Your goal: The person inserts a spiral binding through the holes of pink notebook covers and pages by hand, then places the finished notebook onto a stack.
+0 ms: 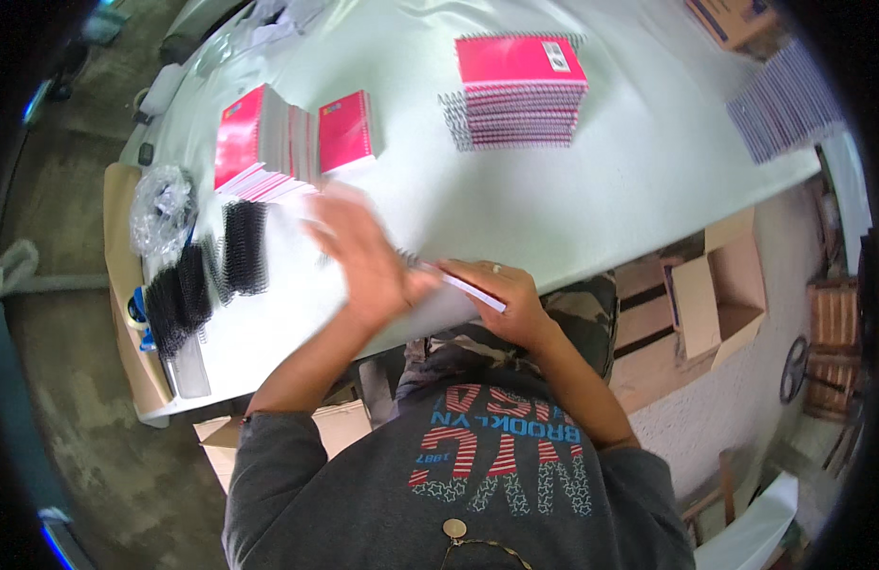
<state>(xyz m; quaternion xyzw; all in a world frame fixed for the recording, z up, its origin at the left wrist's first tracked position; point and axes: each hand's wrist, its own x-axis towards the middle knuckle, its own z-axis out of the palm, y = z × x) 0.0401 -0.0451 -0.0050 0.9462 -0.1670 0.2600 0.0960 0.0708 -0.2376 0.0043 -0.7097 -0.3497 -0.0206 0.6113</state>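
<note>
In my right hand is a small notebook, seen nearly edge-on, with the fingers closed around it near the table's front edge. Just left of it, my left hand is raised with its fingers stretched out, partly smeared by motion. A bit of spiral wire shows between the two hands; whether it sits in the notebook I cannot tell. Beyond my left hand stands a pile of red-covered notebooks, and beside that lies a single red notebook.
A stack of spiral-bound red notebooks stands at the far middle. Black wire coils and a crumpled clear bag lie on the left. Another bound stack sits far right. Below the table's right side is an open cardboard box.
</note>
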